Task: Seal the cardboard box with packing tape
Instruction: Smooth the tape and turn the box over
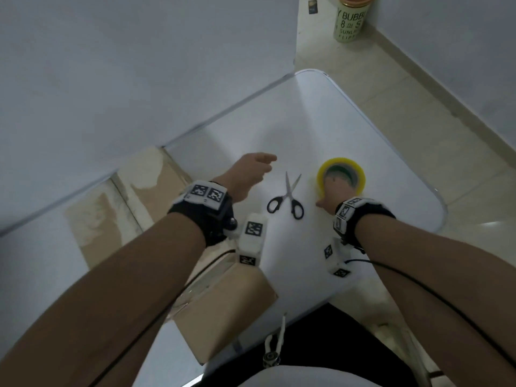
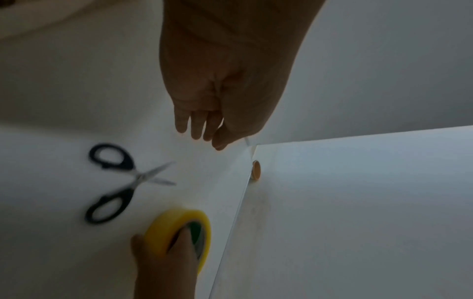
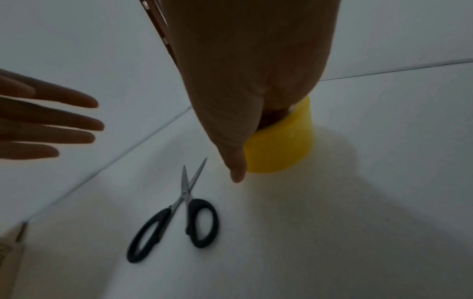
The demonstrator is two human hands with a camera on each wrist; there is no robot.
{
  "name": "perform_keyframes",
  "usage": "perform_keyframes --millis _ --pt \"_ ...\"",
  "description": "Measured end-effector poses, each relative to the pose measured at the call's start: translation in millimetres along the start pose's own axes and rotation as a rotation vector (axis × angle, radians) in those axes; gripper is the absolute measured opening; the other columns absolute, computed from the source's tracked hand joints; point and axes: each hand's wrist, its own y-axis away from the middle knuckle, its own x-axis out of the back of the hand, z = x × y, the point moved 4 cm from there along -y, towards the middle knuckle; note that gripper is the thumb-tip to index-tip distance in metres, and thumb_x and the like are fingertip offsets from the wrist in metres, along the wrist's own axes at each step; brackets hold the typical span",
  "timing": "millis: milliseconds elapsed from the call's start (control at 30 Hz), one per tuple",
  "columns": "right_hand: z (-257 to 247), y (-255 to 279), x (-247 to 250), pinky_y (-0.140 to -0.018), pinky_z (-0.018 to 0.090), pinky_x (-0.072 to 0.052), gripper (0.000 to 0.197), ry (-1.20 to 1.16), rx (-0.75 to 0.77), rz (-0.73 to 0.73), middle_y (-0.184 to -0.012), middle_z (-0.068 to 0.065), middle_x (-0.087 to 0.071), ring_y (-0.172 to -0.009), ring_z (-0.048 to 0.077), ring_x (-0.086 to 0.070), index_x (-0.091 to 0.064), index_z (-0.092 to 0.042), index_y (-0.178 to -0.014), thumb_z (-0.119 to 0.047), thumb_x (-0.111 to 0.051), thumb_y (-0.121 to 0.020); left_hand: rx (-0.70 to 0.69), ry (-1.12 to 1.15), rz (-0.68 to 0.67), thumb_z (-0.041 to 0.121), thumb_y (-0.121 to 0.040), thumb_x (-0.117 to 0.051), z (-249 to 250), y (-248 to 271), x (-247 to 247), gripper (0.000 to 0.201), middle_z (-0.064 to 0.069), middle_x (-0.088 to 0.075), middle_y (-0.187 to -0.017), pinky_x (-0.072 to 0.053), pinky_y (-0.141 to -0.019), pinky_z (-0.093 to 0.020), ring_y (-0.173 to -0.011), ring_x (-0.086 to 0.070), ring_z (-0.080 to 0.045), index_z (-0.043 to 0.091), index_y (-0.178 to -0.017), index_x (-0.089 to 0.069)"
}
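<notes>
A yellow roll of packing tape [image 1: 324,170] [image 3: 281,149] stands on the white table [image 1: 307,121]. My right hand [image 1: 331,191] [image 3: 243,121] grips it, fingers down inside the core and thumb against the outer side. In the left wrist view the roll [image 2: 163,228] and that hand [image 2: 169,252] show the same hold. Black-handled scissors [image 1: 287,195] [image 2: 133,182] [image 3: 187,202] lie slightly open between my hands. My left hand [image 1: 251,171] [image 2: 202,131] hovers left of the scissors, fingers [image 3: 64,121] straight and empty. The cardboard box [image 1: 223,311] sits under my left forearm.
A white wall runs along the table's far left side, close behind the box. A green can [image 1: 351,20] with an orange lid stands on the tiled floor past the table's far corner. The table's rounded right edge [image 1: 435,191] lies just beyond the tape roll.
</notes>
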Motion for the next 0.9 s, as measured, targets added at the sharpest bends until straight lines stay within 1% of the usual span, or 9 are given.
perform_keyframes --millis 100,200,267,367,433,500,600,700,900 --pt "-6.8 10.8 12.9 -0.103 0.040 -0.033 0.053 -0.254 -0.114 0.201 -0.134 0.021 -0.039 -0.122 0.036 -0.040 -0.039 0.001 -0.128 -0.016 -0.064 -0.084 -0.059 -0.032 0.070 0.001 -0.092 -0.052 0.4 19.3 32.6 0.030 -0.003 -0.062 -0.118 -0.044 -0.094 -0.029 -0.111 -0.057 -0.016 0.014 -0.117 -0.064" --pt "-20.9 28.8 24.8 -0.092 0.037 -0.039 0.035 -0.714 -0.113 0.453 -0.120 0.018 -0.049 -0.103 0.029 -0.049 -0.049 0.000 -0.116 -0.005 -0.057 -0.082 -0.144 -0.138 0.146 0.002 -0.093 -0.051 -7.5 48.7 57.8 0.026 -0.001 -0.067 -0.111 -0.049 -0.088 -0.030 -0.098 -0.066 -0.013 0.018 -0.107 -0.067" --pt "-40.6 41.8 22.0 -0.082 0.035 -0.048 0.025 -1.072 -0.061 0.320 -0.108 0.016 -0.061 -0.086 0.021 -0.055 -0.057 -0.003 -0.109 -0.002 -0.055 -0.083 -0.188 -0.241 0.181 0.007 -0.095 -0.050 -15.6 70.8 68.6 0.023 0.003 -0.069 -0.104 -0.051 -0.079 -0.028 -0.087 -0.068 -0.012 0.021 -0.105 -0.066" --pt "-86.8 75.9 0.2 -0.070 0.024 -0.050 0.015 -1.416 0.013 -0.249 -0.092 0.009 -0.065 -0.073 0.015 -0.059 -0.060 -0.006 -0.106 -0.013 -0.055 -0.093 -0.221 -0.450 0.206 0.021 -0.096 -0.054 -28.9 104.4 76.2 0.015 0.009 -0.068 -0.091 -0.047 -0.066 -0.019 -0.072 -0.065 -0.008 0.026 -0.103 -0.066" --pt "-111.5 101.3 -15.5 -0.085 0.028 -0.050 0.025 -1.450 0.057 -0.487 -0.100 0.006 -0.067 -0.085 0.016 -0.062 -0.061 -0.010 -0.109 -0.029 -0.051 -0.096 -0.254 -0.598 0.192 0.026 -0.095 -0.056 -39.4 124.4 75.9 0.012 0.009 -0.065 -0.087 -0.043 -0.064 -0.016 -0.069 -0.058 -0.004 0.024 -0.101 -0.066" --pt "-126.4 118.6 -34.4 -0.099 0.034 -0.045 0.042 -1.453 0.100 -0.606 -0.106 0.003 -0.067 -0.098 0.017 -0.061 -0.060 -0.011 -0.119 -0.043 -0.046 -0.097 -0.297 -0.736 0.134 0.032 -0.093 -0.059 -51.7 142.1 71.6 0.013 0.009 -0.062 -0.085 -0.040 -0.063 -0.015 -0.071 -0.055 -0.005 0.020 -0.096 -0.065" --pt "-134.9 132.4 -59.0 -0.103 0.033 -0.042 0.047 -1.535 0.087 -0.650 -0.094 -0.002 -0.062 -0.097 0.015 -0.057 -0.064 -0.013 -0.112 -0.052 -0.048 -0.092 -0.324 -0.906 0.022 0.045 -0.089 -0.061 -77.5 161.6 62.1 0.023 0.009 -0.056 -0.078 -0.039 -0.060 -0.022 -0.069 -0.053 -0.011 0.023 -0.085 -0.055" --pt "-138.4 141.9 -71.1 -0.099 0.031 -0.043 0.027 -1.627 0.089 -0.600 -0.088 -0.003 -0.056 -0.096 0.015 -0.053 -0.064 -0.018 -0.089 -0.044 -0.057 -0.090 -0.300 -1.108 0.035 0.058 -0.083 -0.059 -101.7 171.7 57.7 0.036 0.007 -0.053 -0.081 -0.039 -0.060 -0.026 -0.072 -0.052 -0.014 0.023 -0.086 -0.050" --pt "-142.7 147.7 -67.5 -0.083 0.025 -0.042 0.022 -1.730 0.139 -0.439 -0.076 0.000 -0.053 -0.076 0.012 -0.051 -0.054 -0.016 -0.072 -0.024 -0.059 -0.092 -0.423 -1.010 0.097 0.041 -0.087 -0.062 -111.6 181.2 53.1 0.029 0.009 -0.040 -0.092 -0.034 -0.062 -0.026 -0.076 -0.046 -0.014 0.021 -0.105 -0.051"
